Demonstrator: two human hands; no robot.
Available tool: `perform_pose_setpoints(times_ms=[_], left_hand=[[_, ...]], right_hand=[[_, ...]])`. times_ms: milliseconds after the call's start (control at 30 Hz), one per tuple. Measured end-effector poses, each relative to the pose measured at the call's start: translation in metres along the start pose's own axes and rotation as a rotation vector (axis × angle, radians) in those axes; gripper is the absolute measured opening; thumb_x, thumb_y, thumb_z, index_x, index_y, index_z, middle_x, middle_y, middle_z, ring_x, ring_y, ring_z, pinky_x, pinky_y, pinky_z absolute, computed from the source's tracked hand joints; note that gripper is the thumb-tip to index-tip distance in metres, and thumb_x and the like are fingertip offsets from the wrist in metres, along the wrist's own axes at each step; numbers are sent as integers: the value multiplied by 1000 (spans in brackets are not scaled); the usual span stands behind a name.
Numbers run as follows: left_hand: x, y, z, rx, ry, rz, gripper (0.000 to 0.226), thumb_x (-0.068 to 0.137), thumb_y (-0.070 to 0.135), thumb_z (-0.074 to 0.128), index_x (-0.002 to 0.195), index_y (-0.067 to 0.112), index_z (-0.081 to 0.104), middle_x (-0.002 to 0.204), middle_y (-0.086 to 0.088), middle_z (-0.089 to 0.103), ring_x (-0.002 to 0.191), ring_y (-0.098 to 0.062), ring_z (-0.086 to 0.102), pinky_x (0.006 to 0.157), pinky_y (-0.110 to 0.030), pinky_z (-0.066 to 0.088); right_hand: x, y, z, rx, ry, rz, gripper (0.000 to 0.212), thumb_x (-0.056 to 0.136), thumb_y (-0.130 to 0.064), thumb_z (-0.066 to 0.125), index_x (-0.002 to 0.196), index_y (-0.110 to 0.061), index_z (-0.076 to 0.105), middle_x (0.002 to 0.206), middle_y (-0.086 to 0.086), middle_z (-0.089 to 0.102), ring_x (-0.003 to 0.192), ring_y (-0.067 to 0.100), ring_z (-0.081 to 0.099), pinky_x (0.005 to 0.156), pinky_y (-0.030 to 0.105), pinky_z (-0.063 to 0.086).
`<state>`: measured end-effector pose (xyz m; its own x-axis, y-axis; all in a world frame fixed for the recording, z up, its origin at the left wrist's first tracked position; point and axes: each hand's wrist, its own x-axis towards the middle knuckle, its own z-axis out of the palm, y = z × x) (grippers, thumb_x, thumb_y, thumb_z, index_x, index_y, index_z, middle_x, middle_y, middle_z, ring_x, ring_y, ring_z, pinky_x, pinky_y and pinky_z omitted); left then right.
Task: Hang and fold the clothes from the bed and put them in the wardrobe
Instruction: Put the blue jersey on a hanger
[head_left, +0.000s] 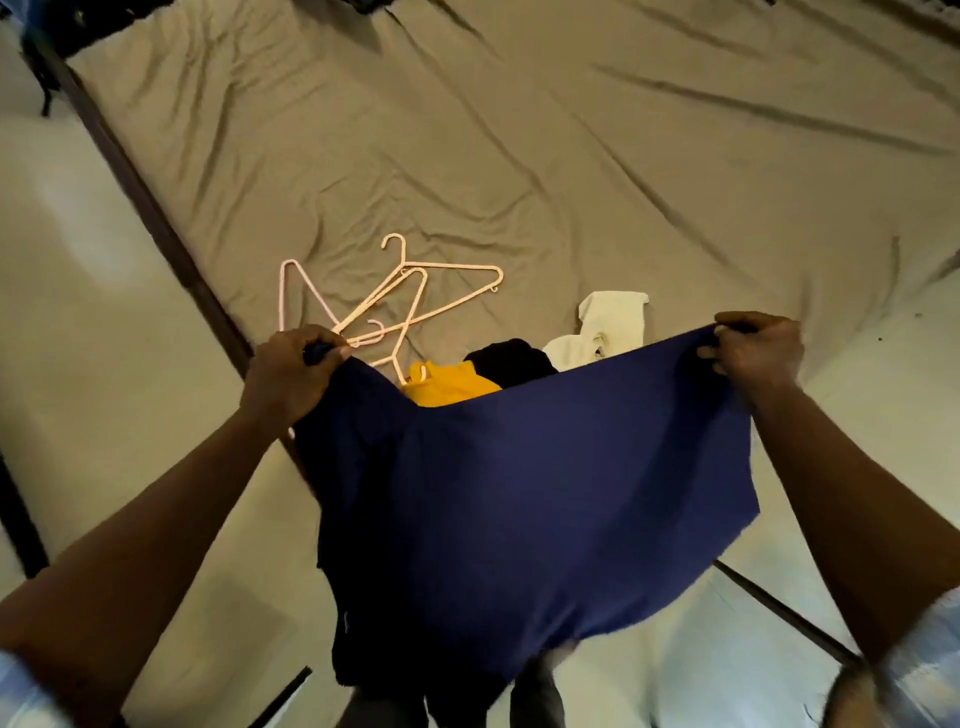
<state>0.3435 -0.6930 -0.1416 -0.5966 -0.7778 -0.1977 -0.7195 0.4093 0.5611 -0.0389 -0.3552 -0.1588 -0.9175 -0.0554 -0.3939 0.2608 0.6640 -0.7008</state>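
I hold a navy blue garment (519, 483) stretched out in the air in front of me. My left hand (291, 374) grips its left top corner, and my right hand (753, 353) grips its right top corner. The cloth hangs down and hides the near corner of the bed. Just past its upper edge lie a yellow garment (447, 387), a black garment (511, 361) and a white garment (608, 327) on the bed. Several pale pink plastic hangers (395, 301) lie tangled on the sheet to their left.
The bed (571, 156) wears a wrinkled tan sheet and fills most of the view. Its dark wooden frame (150, 218) runs diagonally at the left. Pale floor (62, 270) lies left and right of the bed. Dark items sit at the top left corner.
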Motion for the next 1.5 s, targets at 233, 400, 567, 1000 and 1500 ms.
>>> perform_pose_setpoints(times_ms=[233,400,567,1000,1500], left_hand=[[123,-100,82,-90,33,-180,19,99,32,68,111,19,76,112,-3,73,107,-24,65,93,-29,45],[162,-160,124,-265,46,-228,20,94,29,68,87,47,70,95,13,70,104,-15,67,94,-26,49],[155,-184,138,-150,236,-206,30,95,42,60,118,26,69,119,-1,69,107,-21,64,95,-41,52],[60,-261,130,304,83,-233,50,81,50,81,121,28,61,155,-12,39,142,-34,42,100,-55,41],[80,-243,80,467,158,-13,26,97,37,63,102,16,78,138,-9,59,118,-31,60,90,-48,42]], right_hand=[[65,10,140,115,-194,98,55,96,-24,72,146,-14,52,136,7,61,122,25,62,87,36,58],[36,11,219,-435,-16,-202,73,97,-27,64,160,-13,31,163,11,34,146,28,38,116,34,33],[-89,44,294,-426,-138,-730,52,100,-37,57,146,-15,51,156,11,45,144,28,43,117,52,35],[-128,100,369,-1038,-229,-814,74,95,-69,40,154,-26,46,166,5,34,158,28,20,125,59,10],[-116,120,374,-1068,-215,-860,77,94,-69,37,154,-22,45,165,4,35,158,29,19,126,58,8]])
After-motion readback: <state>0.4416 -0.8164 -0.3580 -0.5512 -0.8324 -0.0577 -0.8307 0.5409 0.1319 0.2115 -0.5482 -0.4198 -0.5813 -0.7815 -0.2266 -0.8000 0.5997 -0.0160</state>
